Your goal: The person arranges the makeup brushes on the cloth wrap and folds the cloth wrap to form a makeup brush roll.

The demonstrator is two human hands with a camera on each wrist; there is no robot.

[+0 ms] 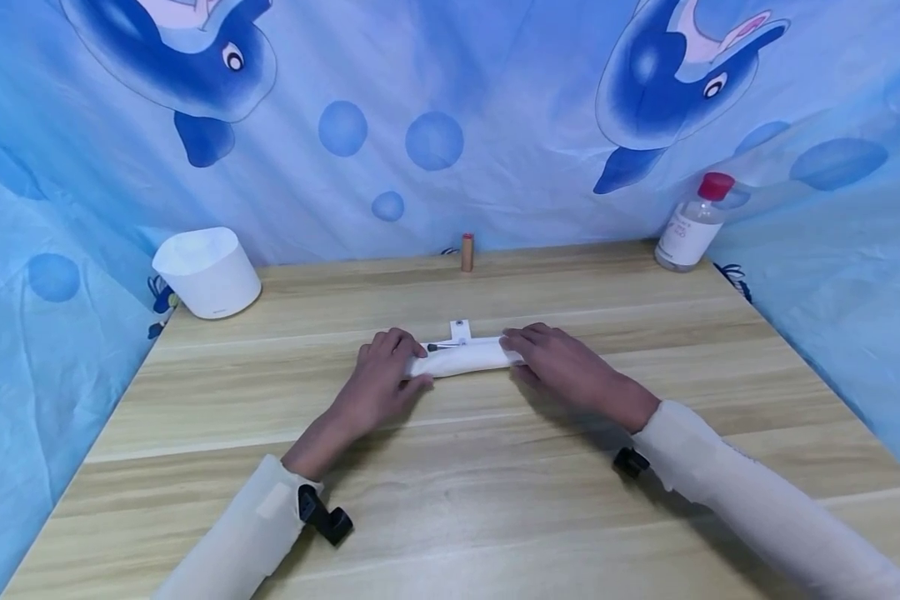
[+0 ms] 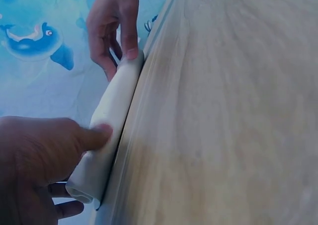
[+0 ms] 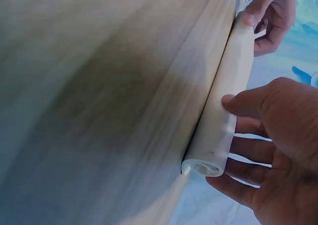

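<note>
A white rolled-up case (image 1: 468,358) of soft sheet material lies crosswise on the wooden table. At its far side a short white tab (image 1: 460,331) with a snap button sticks out, beside a thin dark-tipped item (image 1: 433,347) too small to identify. My left hand (image 1: 381,373) grips the left end, thumb on the near side. The right end is held by my right hand (image 1: 558,367), its thumb pressing the roll (image 3: 218,120) and its fingers on the far side. The right wrist view shows the coiled layers at the end.
A white bin-like container (image 1: 208,275) stands at the table's back left. Near the back middle is a small brown cylinder (image 1: 467,253). A clear bottle (image 1: 688,233) with a red cap stands at the back right. Blue printed curtains (image 1: 495,100) surround the wooden table (image 1: 450,500).
</note>
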